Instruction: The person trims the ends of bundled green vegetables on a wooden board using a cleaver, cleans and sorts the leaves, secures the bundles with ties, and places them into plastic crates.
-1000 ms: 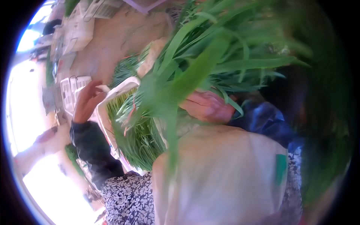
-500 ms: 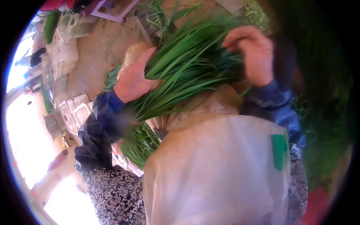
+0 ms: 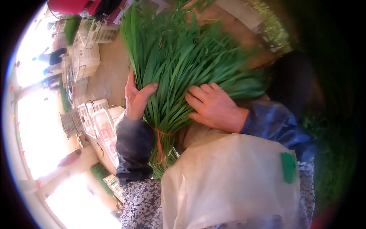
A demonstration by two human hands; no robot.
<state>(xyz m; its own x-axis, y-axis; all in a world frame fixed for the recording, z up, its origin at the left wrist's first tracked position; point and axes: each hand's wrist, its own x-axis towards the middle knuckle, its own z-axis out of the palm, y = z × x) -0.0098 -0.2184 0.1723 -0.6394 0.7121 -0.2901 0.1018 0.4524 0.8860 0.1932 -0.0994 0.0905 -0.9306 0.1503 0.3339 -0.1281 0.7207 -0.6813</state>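
A large bunch of garlic chives (image 3: pixel 173 72) fans out in front of me, its long flat leaves pointing up and to the right. A red tie (image 3: pixel 162 132) circles its lower part, with a loose end hanging down over the stalks. My left hand (image 3: pixel 137 98) grips the bunch's left side, thumb across the front and fingers mostly hidden behind. From the right, my right hand (image 3: pixel 217 107) presses bent fingers into the leaves above the tie. Below it, a pale apron (image 3: pixel 232 179) with a green patch (image 3: pixel 288 168) covers my front.
White plastic crates (image 3: pixel 105 128) stand at the left, and more crates (image 3: pixel 87 57) are farther up. Brown floor (image 3: pixel 106 76) lies between them and the bunch. Yellow-green plant matter (image 3: pixel 268 24) is at the upper right. Dark greenery fills the right edge.
The bunch has turned from slanting rightward to more upright, and its red tie now shows. My right hand has come down from above the leaves onto them. My left hand still holds the left side.
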